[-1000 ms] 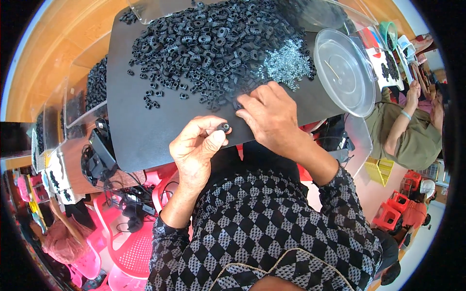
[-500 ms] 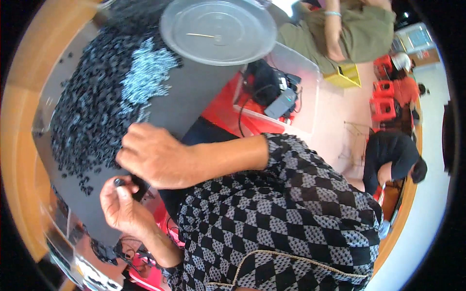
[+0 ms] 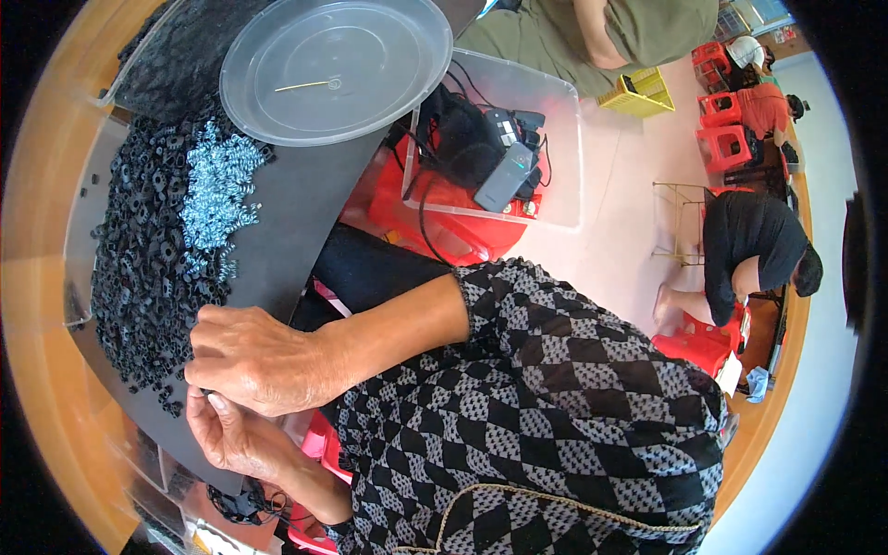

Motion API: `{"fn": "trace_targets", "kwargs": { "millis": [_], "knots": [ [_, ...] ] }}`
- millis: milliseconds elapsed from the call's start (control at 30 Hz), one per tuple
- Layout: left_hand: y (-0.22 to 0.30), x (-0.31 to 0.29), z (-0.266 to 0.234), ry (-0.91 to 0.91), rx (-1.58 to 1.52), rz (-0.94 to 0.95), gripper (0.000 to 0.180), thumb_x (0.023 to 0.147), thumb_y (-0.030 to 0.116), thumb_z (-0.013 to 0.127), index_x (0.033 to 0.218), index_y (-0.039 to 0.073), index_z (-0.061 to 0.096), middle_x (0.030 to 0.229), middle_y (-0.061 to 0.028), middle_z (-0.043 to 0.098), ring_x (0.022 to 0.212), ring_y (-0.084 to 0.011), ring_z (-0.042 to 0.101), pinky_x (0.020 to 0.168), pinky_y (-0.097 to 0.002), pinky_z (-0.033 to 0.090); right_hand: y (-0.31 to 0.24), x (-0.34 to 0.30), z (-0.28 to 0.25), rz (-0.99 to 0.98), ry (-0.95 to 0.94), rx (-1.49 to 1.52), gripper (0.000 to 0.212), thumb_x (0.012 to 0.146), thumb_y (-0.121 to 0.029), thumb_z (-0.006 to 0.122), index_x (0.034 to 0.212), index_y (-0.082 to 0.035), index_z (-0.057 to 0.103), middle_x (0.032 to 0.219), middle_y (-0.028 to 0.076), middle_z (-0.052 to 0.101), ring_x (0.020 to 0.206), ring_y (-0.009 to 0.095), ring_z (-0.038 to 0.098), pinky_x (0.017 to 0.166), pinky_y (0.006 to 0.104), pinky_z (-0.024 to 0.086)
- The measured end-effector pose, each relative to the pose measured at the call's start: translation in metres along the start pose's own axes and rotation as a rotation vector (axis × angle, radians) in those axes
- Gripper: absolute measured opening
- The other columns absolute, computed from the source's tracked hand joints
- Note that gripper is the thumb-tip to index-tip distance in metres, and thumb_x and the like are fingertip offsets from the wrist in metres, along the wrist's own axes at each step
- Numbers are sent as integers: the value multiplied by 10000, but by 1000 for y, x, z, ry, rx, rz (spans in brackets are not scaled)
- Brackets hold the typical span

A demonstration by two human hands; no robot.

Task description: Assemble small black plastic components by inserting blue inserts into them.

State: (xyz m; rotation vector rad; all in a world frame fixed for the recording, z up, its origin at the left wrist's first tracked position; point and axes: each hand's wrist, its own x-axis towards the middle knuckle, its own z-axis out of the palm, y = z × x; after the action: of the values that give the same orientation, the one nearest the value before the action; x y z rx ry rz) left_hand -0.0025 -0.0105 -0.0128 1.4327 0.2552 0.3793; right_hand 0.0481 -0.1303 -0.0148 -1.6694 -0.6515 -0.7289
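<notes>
My right hand [image 3: 257, 359] is closed, its fingertips hidden from view where they meet my left hand. Just below it, my left hand [image 3: 231, 435] pinches thumb against fingers. A small black plastic part was plain between those fingers a moment ago; now only a dark speck shows there, mostly covered by the right hand. Beside both hands spreads a big pile of small black plastic parts [image 3: 139, 268]. On its near side lies a heap of small silver coil springs [image 3: 217, 190].
A clear round lid [image 3: 370, 116] with a thin stick on it rests at the table's far end. A plastic bin [image 3: 564, 199] holds a phone-like device [image 3: 507, 176] and cables. Red stools [image 3: 721, 143], a yellow basket [image 3: 647, 97] and several seated people are beyond.
My right hand has come down onto my left fingertips, covering the black part. The whole view has shifted, so the lid and bin sit further left.
</notes>
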Motion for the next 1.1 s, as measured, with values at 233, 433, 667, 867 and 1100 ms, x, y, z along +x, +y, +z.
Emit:
{"fn": "trace_targets", "kwargs": {
  "millis": [233, 433, 667, 867, 1100],
  "knots": [
    [7, -3, 9, -93, -37, -4, 353, 842, 22, 619, 1158, -99, 520, 1104, -175, 584, 991, -233, 579, 880, -319, 460, -1, 3, -3, 35, 110, 22, 142, 660, -101, 666, 730, -46, 556, 740, 62, 465, 693, 242, 454, 551, 352, 402],
    [3, -4, 9, -51, 19, 22, 349, 857, 37, 617, 1169, -89, 525, 1117, -175, 588, 1004, -229, 579, 899, -327, 457, 2, -1, -4, 64, 104, 18, 144, 669, -87, 643, 694, -61, 504, 732, 62, 463, 690, 257, 451, 565, 371, 401],
    [4, -2, 14, -26, 85, 44, 338, 826, -67, 568, 1162, -83, 542, 1121, -169, 595, 997, -222, 582, 895, -335, 465, 5, 0, -16, 83, 70, 70, 102, 688, -63, 639, 774, -64, 586, 729, 73, 522, 705, 277, 536, 604, 389, 431],
    [-3, -12, 8, -164, -117, 13, 215, 840, 20, 653, 1041, -51, 626, 946, -110, 639, 791, -161, 624, 678, -256, 526, -6, -4, -35, 511, -73, 340, 127, 828, 54, 621, 943, 18, 661, 853, 63, 626, 749, 99, 592, 630, 219, 468],
    [4, -6, 11, -238, -103, 25, 204, 873, 46, 635, 1055, -45, 625, 961, -77, 612, 771, -120, 599, 695, -224, 504, -19, 7, -35, 699, -150, 477, 127, 858, 47, 602, 974, 40, 652, 905, 52, 594, 728, 65, 568, 574, 173, 462]
  ]
}}
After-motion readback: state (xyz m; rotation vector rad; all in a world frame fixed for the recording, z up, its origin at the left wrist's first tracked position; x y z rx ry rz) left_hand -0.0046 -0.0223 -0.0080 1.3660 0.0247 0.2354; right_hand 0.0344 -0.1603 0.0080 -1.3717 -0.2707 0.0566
